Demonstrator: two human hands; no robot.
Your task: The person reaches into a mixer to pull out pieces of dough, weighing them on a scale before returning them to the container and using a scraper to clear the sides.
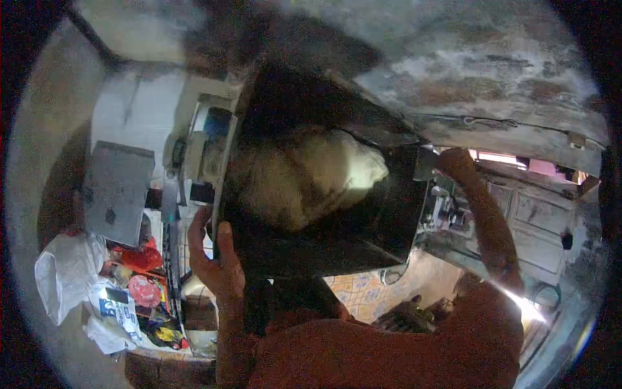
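A large dark open box [317, 256] is in front of me, its inside mostly in shadow. Within it lies a pale, bulky bundle [291, 181], like a sack; its right end is brightly lit, and what it holds I cannot make out. My left hand [223, 266] grips the lower part of the box's left rim, thumb and fingers on either side of the edge. At the upper right corner, my right hand [457, 165] is closed around the box's edge, with the arm raised and bent.
To the left stand a grey panel [120, 191], a white plastic bag [65, 272] and a red bag [139, 254] among several packets. Patterned floor tiles [363, 295] show below the box. A stained wall [492, 84] rises behind, with pale cabinet doors [534, 223] at right.
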